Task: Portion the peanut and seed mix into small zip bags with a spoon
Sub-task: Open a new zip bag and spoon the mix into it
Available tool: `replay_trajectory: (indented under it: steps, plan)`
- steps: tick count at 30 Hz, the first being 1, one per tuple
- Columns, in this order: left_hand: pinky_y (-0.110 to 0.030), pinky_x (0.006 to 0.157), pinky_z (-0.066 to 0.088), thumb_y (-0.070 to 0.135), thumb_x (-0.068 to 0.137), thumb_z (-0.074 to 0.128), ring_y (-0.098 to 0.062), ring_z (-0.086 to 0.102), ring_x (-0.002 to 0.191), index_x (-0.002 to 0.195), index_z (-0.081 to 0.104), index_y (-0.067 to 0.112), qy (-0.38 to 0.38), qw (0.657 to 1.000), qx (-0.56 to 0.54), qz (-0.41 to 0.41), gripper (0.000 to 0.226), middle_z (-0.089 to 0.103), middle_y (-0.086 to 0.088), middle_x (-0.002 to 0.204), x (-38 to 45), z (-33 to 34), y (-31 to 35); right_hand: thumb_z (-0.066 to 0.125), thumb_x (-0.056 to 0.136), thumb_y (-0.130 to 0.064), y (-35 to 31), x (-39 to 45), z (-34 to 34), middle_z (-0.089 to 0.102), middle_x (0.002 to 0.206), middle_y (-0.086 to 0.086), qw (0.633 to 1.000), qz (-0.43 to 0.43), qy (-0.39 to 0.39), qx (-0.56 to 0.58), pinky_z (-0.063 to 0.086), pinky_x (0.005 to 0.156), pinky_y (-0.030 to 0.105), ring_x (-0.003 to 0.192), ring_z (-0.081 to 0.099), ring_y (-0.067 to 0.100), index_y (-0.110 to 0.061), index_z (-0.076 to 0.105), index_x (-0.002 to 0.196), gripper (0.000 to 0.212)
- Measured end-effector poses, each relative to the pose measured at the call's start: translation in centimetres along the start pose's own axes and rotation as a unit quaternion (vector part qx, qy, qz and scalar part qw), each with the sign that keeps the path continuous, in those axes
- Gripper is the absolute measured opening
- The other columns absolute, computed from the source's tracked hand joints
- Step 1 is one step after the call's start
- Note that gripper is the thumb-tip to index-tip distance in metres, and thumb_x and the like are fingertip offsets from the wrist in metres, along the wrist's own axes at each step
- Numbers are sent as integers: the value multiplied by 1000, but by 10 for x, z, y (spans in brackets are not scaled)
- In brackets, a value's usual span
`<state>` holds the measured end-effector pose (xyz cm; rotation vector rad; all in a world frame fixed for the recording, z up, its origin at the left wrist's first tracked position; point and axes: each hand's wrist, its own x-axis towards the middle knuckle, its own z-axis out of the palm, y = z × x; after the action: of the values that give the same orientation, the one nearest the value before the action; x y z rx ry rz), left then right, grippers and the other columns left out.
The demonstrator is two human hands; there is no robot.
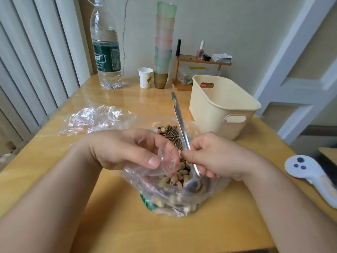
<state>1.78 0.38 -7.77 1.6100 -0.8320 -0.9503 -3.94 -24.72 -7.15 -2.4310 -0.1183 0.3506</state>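
The small zip bag (168, 161) is pinched at its mouth by the left hand (125, 148), thumb and fingers (152, 160) curled on the thin film, held just above the big open bag of mix (175, 196) at the near middle of the desk (54, 143); it looks almost weightless, limp and slippery, likely to fold shut unless gripped at the rim beside the red zip line and kept spread; the right hand (217, 157) has its fingers closed round the spoon (182, 132) low on the handle, bowl down in the peanuts and striped seeds, handle slanting up and away; the spoon is stiff metal and the loose mix will probably roll off if tipped early; one spoon, one big bag, one small bag in hand; a heap of spare zip bags (94, 118) lies to the left, too crumpled to count; farther off stand one cream basket (224, 108), one water bottle (106, 50), one paper cup (145, 77) and one stack of plastic cups (164, 42).
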Motion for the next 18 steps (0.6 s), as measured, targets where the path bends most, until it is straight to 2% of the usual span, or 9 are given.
replay_trajectory:
  steps: [2, 3, 6, 8, 10, 12, 15, 18]
  plan:
    - [-62, 95, 54, 43, 72, 93, -39, 57, 98, 125, 66, 0, -38, 998, -52, 9, 73, 61, -22, 109, 0, -6, -3, 63, 103, -34, 1, 0, 9, 60, 54, -2, 996, 18, 4, 82, 36, 40, 22, 43, 49, 10, -13, 57, 76, 35]
    - [-66, 98, 53, 39, 74, 93, -40, 59, 100, 126, 65, 1, -34, 998, -60, 1, 70, 60, -21, 110, 0, -11, -4, 62, 104, -31, 1, -1, 13, 57, 52, -3, 993, 26, 4, 117, 33, 38, 19, 41, 47, 9, -14, 57, 77, 32]
    - [-51, 90, 61, 37, 73, 94, -39, 65, 102, 123, 68, 6, -28, 998, -54, -26, 65, 63, -21, 111, 1, -15, -7, 62, 105, -26, 2, -4, 16, 55, 51, -3, 980, 36, 8, 193, 30, 36, 16, 39, 44, 7, -10, 58, 87, 24]
    - [-44, 85, 61, 34, 75, 92, -35, 65, 100, 122, 67, 7, -40, 997, -57, -30, 60, 62, -19, 111, 4, -13, -9, 61, 105, -24, 3, -6, 16, 56, 53, -1, 973, 24, 6, 228, 31, 37, 16, 41, 46, 7, -8, 58, 89, 23]
    - [-42, 83, 61, 27, 76, 88, -29, 65, 98, 122, 67, 7, -36, 997, -55, -35, 54, 64, -16, 111, 6, -12, -10, 60, 105, -24, 4, -7, 19, 57, 55, -1, 965, 13, -9, 262, 32, 37, 15, 42, 47, 7, -9, 58, 89, 22]
    - [-43, 86, 60, 30, 76, 89, -28, 65, 97, 122, 67, 7, -38, 998, -46, -33, 56, 65, -15, 112, 8, -12, -11, 60, 105, -24, 4, -7, 26, 58, 55, -1, 958, 12, -29, 286, 32, 37, 15, 43, 47, 7, -9, 60, 94, 19]
    - [-41, 86, 59, 37, 74, 92, -25, 67, 95, 122, 68, 9, -40, 998, -45, -33, 61, 66, -14, 111, 7, -12, -11, 61, 104, -28, 6, -3, 28, 59, 56, 0, 963, 20, -39, 267, 30, 38, 18, 43, 46, 8, -12, 60, 90, 21]
    - [-37, 80, 59, 36, 72, 94, -24, 68, 93, 124, 66, 4, -35, 997, -58, -31, 67, 67, -14, 109, 9, -12, -12, 60, 105, -25, 11, 8, 15, 58, 54, -2, 975, 21, 26, 220, 34, 38, 17, 41, 47, 6, -10, 59, 86, 24]
